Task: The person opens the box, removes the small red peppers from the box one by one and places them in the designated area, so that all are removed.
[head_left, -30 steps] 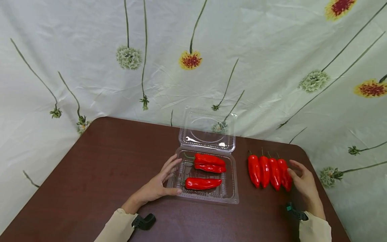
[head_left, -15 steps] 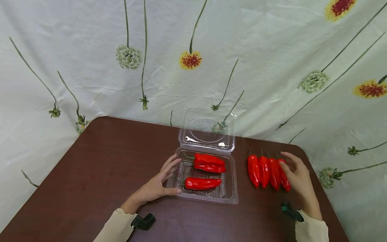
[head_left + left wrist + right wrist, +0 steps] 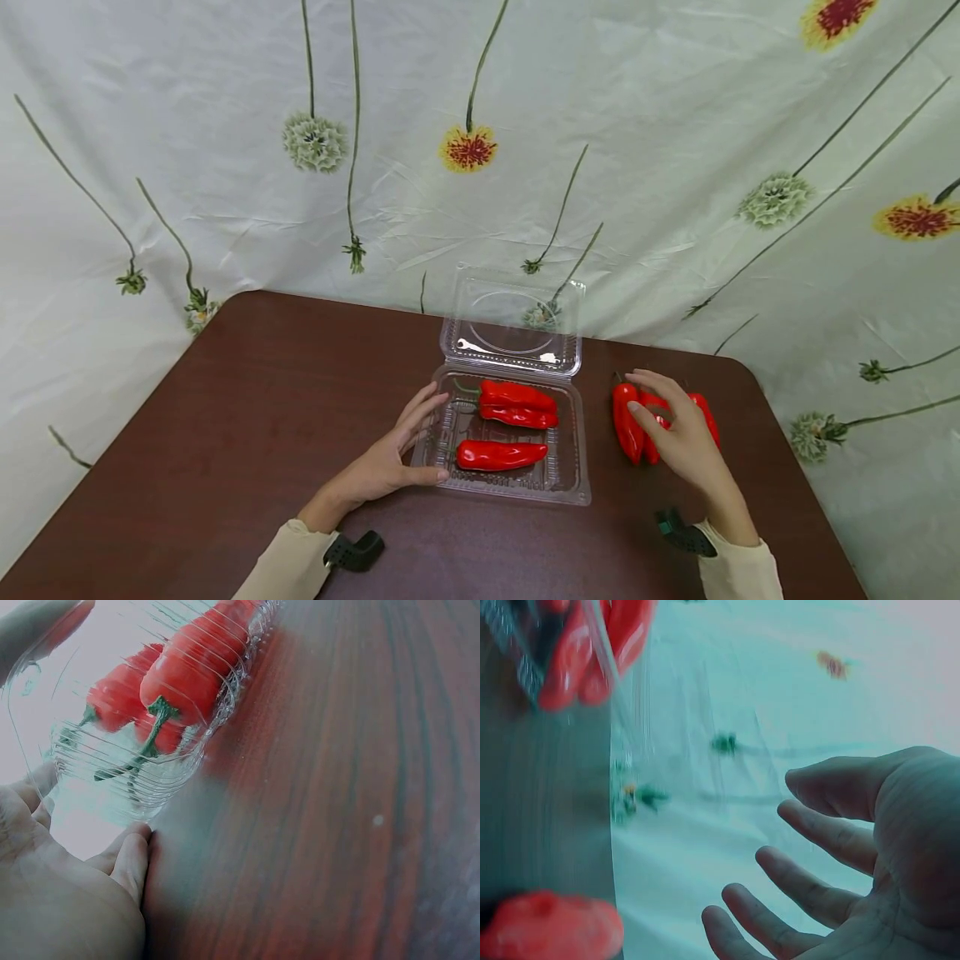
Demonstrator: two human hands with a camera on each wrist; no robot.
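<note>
Three red peppers lie in the base of a clear plastic clamshell box (image 3: 517, 496): two together at the back (image 3: 519, 393), one in front (image 3: 501, 456). My left hand (image 3: 381, 462) rests against the box's left side, fingers spread and thumb at the front corner. Through the box wall, the left wrist view shows a pepper (image 3: 184, 682) with a green stem. My right hand (image 3: 686, 442) hovers over a row of red peppers, its fingers loosely bent and holding nothing. The leftmost pepper (image 3: 626, 421) shows beside the fingertips; the hand partly hides the others.
The clear lid (image 3: 513, 329) stands raised at the back of the box. A dark brown table (image 3: 300, 375) carries everything. Behind it hangs a pale cloth (image 3: 405, 192) printed with flowers. Each wrist has a black band (image 3: 356, 550).
My right hand has travelled left, from beside the rightmost pepper to above the row's left part. The left hand, the box and the peppers stay where they were.
</note>
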